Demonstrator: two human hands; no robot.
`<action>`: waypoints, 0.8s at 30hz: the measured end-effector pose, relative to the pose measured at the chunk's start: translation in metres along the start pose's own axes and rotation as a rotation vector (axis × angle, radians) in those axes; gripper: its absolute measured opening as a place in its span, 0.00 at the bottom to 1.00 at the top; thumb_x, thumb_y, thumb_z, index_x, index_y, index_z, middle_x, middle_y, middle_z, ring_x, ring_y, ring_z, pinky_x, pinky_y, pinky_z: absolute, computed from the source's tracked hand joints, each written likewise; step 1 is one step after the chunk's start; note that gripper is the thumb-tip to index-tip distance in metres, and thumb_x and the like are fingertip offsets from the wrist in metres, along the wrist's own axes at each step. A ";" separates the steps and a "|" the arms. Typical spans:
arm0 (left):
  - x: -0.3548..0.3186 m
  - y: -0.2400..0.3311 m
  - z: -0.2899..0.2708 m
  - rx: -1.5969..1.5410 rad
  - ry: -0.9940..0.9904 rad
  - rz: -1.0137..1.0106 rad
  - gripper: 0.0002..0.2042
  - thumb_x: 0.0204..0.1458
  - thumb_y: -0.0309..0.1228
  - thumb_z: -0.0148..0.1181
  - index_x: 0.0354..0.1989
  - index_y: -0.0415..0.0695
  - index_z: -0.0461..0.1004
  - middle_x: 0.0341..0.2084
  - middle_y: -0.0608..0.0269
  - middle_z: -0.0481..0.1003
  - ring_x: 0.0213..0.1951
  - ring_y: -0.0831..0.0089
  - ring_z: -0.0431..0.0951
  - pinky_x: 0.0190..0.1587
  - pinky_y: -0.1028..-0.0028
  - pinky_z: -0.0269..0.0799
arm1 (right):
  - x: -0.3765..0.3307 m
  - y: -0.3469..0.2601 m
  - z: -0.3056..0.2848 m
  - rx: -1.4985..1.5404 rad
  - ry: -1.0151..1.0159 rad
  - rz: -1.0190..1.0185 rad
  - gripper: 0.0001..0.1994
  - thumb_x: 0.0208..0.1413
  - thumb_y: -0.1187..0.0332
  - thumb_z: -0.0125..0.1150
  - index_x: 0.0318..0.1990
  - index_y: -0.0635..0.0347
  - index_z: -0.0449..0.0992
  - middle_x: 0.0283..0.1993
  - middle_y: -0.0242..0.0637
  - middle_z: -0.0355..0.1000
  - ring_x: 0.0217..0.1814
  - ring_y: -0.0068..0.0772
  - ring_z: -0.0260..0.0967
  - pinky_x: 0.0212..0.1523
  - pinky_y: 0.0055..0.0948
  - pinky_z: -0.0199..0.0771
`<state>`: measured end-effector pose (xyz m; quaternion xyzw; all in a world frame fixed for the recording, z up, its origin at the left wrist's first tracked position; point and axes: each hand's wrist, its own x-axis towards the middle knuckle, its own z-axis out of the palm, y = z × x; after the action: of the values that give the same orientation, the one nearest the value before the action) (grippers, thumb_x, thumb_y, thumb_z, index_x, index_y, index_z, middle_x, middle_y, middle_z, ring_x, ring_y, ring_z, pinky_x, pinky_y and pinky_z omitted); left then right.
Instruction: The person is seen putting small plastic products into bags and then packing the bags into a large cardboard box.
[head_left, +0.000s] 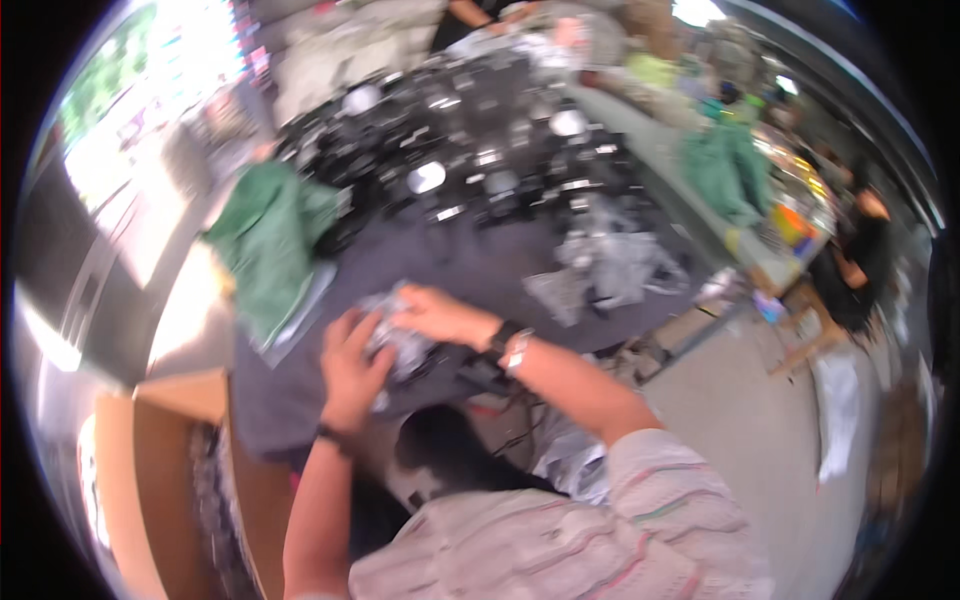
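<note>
Both hands are meeting over the near edge of a dark grey worktop (450,265), w/ a crinkly clear plastic bag (400,340) caught between them. Left hand (352,372) is curling its fingers up around the bag's near side, gripping it; a dark band is sitting on that wrist. Right hand (440,315) is lying over the top of the bag, fingers bent down & pressing onto the plastic; a wristwatch (510,348) is showing on the right wrist. What's inside the bag is too blurred to tell, though sth dark is showing under it.

Picture is smearing w/ motion, so fine detail is lacking. Further back on the worktop a big heap of black & silver parts (470,150) is spreading across the far half. To the right of the hands, well apart, a loose pile of clear plastic bags (610,260) is lying on the grey surface. A green cloth (268,240) is draping over the left edge of the worktop, and another green cloth (735,170) is lying on a lighter bench at right. A brown cardboard box (160,470) is standing low at left, beside the left forearm. Another person (855,265) is sitting far right.
</note>
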<state>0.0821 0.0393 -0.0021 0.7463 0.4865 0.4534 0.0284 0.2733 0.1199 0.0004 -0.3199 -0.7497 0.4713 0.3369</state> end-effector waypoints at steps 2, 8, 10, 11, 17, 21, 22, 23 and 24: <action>0.011 0.006 0.003 -0.044 -0.017 0.003 0.29 0.38 0.30 0.66 0.55 0.45 0.71 0.50 0.49 0.70 0.51 0.50 0.70 0.54 0.61 0.67 | -0.007 -0.008 -0.004 0.264 0.023 0.079 0.11 0.58 0.68 0.57 0.44 0.66 0.69 0.38 0.30 0.72 0.38 0.17 0.66 0.37 0.23 0.71; 0.008 0.005 0.004 -0.043 0.087 -0.082 0.40 0.37 0.33 0.71 0.63 0.46 0.60 0.55 0.48 0.65 0.55 0.50 0.67 0.54 0.61 0.67 | -0.004 -0.013 -0.015 0.168 -0.094 0.115 0.15 0.56 0.69 0.61 0.46 0.67 0.66 0.43 0.32 0.68 0.43 0.18 0.62 0.44 0.21 0.68; 0.005 0.008 -0.004 0.094 0.016 -0.143 0.41 0.37 0.36 0.72 0.63 0.45 0.59 0.55 0.47 0.65 0.55 0.50 0.66 0.53 0.60 0.68 | -0.001 -0.019 -0.013 0.106 -0.140 0.109 0.16 0.55 0.69 0.61 0.46 0.68 0.66 0.43 0.33 0.68 0.43 0.18 0.62 0.44 0.22 0.68; 0.004 0.011 -0.007 0.212 -0.068 -0.187 0.42 0.36 0.39 0.72 0.63 0.45 0.59 0.54 0.47 0.65 0.55 0.50 0.66 0.52 0.60 0.68 | 0.000 -0.019 -0.013 0.038 -0.156 0.105 0.17 0.54 0.68 0.62 0.47 0.68 0.65 0.43 0.33 0.68 0.43 0.19 0.62 0.44 0.22 0.68; 0.007 0.026 -0.008 0.175 -0.216 -0.433 0.43 0.42 0.47 0.68 0.66 0.47 0.54 0.41 0.47 0.68 0.35 0.49 0.76 0.39 0.57 0.73 | -0.004 -0.012 -0.016 0.042 -0.170 0.105 0.19 0.52 0.67 0.63 0.46 0.71 0.66 0.41 0.40 0.69 0.43 0.27 0.64 0.46 0.28 0.68; 0.000 0.024 0.002 0.119 -0.079 -0.395 0.39 0.43 0.48 0.67 0.62 0.44 0.58 0.41 0.48 0.69 0.38 0.49 0.75 0.39 0.58 0.72 | -0.007 -0.018 -0.016 -0.069 -0.169 0.017 0.18 0.52 0.68 0.63 0.45 0.70 0.67 0.39 0.43 0.69 0.43 0.30 0.66 0.46 0.30 0.68; -0.001 0.024 0.006 0.107 -0.034 -0.383 0.37 0.44 0.48 0.66 0.61 0.44 0.59 0.41 0.49 0.69 0.38 0.50 0.75 0.39 0.59 0.72 | -0.008 -0.019 -0.018 -0.055 -0.177 0.016 0.18 0.52 0.68 0.63 0.45 0.70 0.67 0.39 0.43 0.69 0.43 0.30 0.66 0.46 0.30 0.68; -0.002 0.023 0.010 0.118 -0.039 -0.393 0.37 0.44 0.48 0.66 0.61 0.44 0.59 0.41 0.49 0.69 0.38 0.50 0.75 0.39 0.59 0.72 | -0.009 -0.019 -0.020 -0.098 -0.165 0.032 0.18 0.52 0.66 0.62 0.45 0.70 0.67 0.39 0.45 0.70 0.43 0.33 0.67 0.46 0.32 0.68; -0.002 0.022 0.013 0.099 -0.005 -0.376 0.36 0.45 0.47 0.66 0.60 0.43 0.60 0.42 0.49 0.70 0.39 0.50 0.75 0.39 0.59 0.72 | -0.008 -0.017 -0.021 -0.138 -0.156 0.045 0.18 0.53 0.65 0.61 0.45 0.69 0.67 0.39 0.46 0.70 0.43 0.36 0.69 0.46 0.33 0.68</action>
<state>0.1065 0.0312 -0.0003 0.6438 0.6391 0.4138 0.0771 0.2921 0.1174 0.0213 -0.3213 -0.7970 0.4494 0.2441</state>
